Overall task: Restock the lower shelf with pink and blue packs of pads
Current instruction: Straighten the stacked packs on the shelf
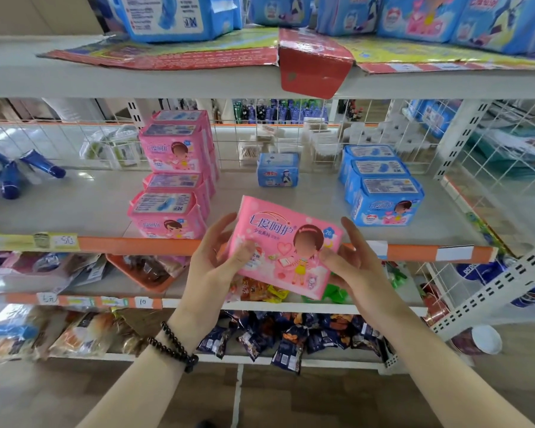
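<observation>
Your left hand (217, 257) and right hand (349, 261) grip a pink pack (286, 247) by its side edges, face up, so you can aim it. It hovers just before the shelf (260, 193), between the pink stack (172, 177) on the left and the blue packs (380, 183) on the right.
</observation>
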`<state>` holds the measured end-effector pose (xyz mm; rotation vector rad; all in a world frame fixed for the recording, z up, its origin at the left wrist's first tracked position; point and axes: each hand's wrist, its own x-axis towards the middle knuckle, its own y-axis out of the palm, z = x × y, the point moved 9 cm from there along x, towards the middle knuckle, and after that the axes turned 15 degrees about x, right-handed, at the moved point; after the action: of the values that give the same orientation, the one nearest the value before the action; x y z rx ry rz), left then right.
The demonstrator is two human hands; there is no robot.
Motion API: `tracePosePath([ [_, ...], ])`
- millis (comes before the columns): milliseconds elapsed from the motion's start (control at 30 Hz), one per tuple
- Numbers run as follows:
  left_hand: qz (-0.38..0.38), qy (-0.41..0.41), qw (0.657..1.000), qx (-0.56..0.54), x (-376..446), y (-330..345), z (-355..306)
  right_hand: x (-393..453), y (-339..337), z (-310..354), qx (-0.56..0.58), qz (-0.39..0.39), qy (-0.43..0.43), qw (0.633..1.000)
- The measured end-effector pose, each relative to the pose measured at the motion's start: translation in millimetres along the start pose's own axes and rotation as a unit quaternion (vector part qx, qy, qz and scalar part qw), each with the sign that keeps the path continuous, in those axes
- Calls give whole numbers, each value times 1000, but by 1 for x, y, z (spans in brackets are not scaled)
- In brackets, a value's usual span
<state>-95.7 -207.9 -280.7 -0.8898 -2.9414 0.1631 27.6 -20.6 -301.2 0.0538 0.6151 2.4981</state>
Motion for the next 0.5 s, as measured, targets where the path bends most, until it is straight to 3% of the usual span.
tracePosePath([
  [367,40,-5,998,37,-12,9,7,7,11,24,-18,29,-38,999],
  [500,53,-24,996,71,-18,18,9,7,20,26,-120,59,-69,989],
])
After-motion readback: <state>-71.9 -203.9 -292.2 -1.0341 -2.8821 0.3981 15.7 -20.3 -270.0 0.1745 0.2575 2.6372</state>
